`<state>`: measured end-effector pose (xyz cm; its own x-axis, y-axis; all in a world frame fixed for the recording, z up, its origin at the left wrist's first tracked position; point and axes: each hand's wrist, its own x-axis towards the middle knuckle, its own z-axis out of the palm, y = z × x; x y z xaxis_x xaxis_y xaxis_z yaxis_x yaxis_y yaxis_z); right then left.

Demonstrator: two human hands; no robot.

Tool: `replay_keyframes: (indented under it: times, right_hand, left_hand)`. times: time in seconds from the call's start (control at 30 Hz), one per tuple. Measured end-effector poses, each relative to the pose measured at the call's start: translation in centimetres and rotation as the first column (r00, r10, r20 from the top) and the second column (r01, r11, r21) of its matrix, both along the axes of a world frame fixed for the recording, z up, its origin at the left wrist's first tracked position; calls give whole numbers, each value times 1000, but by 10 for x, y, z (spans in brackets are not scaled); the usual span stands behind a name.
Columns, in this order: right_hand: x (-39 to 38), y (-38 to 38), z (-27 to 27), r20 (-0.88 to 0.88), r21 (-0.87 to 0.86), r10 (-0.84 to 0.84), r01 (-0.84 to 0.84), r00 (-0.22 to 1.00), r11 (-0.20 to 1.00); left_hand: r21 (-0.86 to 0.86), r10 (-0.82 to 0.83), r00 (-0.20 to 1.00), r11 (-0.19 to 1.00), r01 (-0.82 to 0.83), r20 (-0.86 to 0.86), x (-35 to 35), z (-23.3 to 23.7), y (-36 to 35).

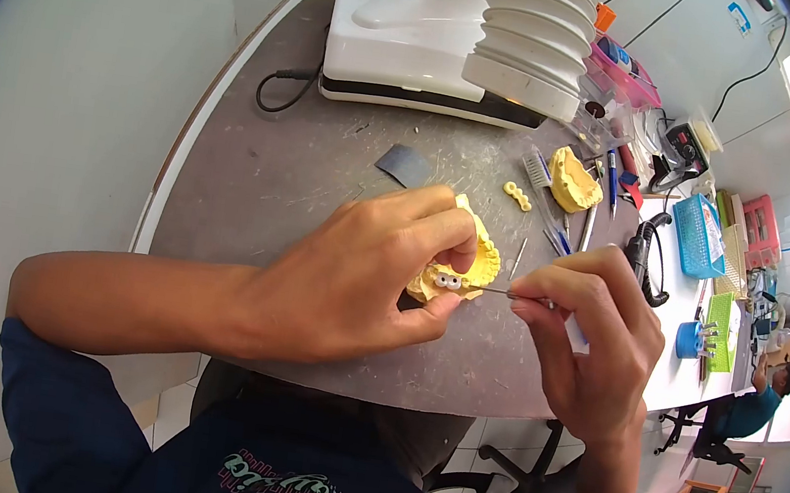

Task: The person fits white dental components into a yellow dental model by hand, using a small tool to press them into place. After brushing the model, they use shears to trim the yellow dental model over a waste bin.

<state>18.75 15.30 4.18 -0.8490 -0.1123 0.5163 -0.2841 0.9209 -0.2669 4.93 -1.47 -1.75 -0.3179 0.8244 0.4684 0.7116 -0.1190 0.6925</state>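
My left hand (pixel 364 257) is closed around a yellow plaster dental model (pixel 483 248), thumb at its lower edge and fingers over the top. On the model's near side sits a small white dental bridge (pixel 447 280), its teeth joined in a row. Between thumb and fingertips, my right hand (pixel 597 338) pinches a thin metal dental probe (pixel 494 291) held nearly level. Its tip points left and reaches the model right beside the white bridge. Part of the model is hidden under my left fingers.
A white machine (pixel 401 48) with a ribbed hose (pixel 533 35) stands at the back. Right of the model lie another plaster model (pixel 575 181), a yellow bridge piece (pixel 517 196), a brush (pixel 537 170) and pens. A dark sandpaper piece (pixel 404 164) lies behind my left hand. A person (pixel 752 413) sits far right.
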Motion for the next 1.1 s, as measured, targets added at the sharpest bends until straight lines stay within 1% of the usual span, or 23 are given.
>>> replay_keyframes:
  times: [0.07, 0.13, 0.23, 0.37, 0.47, 0.53, 0.67, 0.73, 0.77, 0.83, 0.87, 0.93, 0.97, 1.03, 1.07, 1.1]
  right_hand:
    - [-4, 0, 0, 7, 15, 21, -22, 1000, 1000]
    - [-7, 0, 3, 68, 53, 43, -47, 997, 997]
    - [-10, -2, 5, 119, 63, 54, -61, 991, 996]
    - [-14, -2, 8, 108, 110, 71, -83, 992, 990]
    - [-16, -4, 15, 139, 145, 92, -112, 986, 983]
    - [-17, -5, 22, 229, 253, 88, -146, 970, 956]
    - [-24, -8, 30, 241, 243, 94, -154, 966, 958]
    - [-25, -11, 35, 303, 294, 55, -149, 951, 944]
    - [-25, -12, 36, 304, 294, 56, -149, 951, 944]
    - [-24, -14, 38, 323, 371, -18, -109, 946, 922]
    - [-24, -14, 38, 324, 373, -17, -111, 946, 921]
    - [-23, -14, 40, 478, 475, -138, -124, 867, 871]
    - [-21, -15, 41, 479, 478, -139, -125, 867, 869]
    - [-18, -19, 41, 385, 433, -142, -43, 912, 900]
    - [-18, -20, 40, 388, 434, -141, -46, 911, 899]
    - [-18, -21, 37, 320, 411, -72, -70, 945, 909]
  left_hand:
    - [-9, 0, 1000, 1000, 0, 27, 0, 0, 0]
    - [-15, -1, 999, 1000, 2, 40, 0, 1, 0]
    - [-20, -7, 998, 1000, 8, 59, 0, 1, 0]
    - [-12, -9, 998, 1000, 10, 59, 0, 0, 2]
    - [14, 6, 999, 1000, -7, 45, 2, -2, 3]
    - [16, 12, 999, 1000, -13, 42, 2, -2, 4]
    - [15, 38, 998, 999, -38, 54, 5, -2, 5]
    - [5, 35, 997, 999, -35, 64, 5, -1, 4]
    - [-4, 33, 997, 999, -33, 75, 5, -1, 3]
    - [2, 32, 996, 999, -32, 78, 5, -3, 4]
    - [8, 29, 996, 1000, -30, 80, 5, -4, 3]
    - [9, 30, 997, 999, -31, 78, 5, -4, 2]
    - [7, 30, 997, 999, -31, 75, 5, -4, 2]
    - [28, 32, 996, 999, -34, 82, 4, -6, 4]
    - [43, 33, 996, 998, -37, 88, 4, -8, 5]
    - [43, 34, 995, 998, -38, 91, 5, -8, 4]
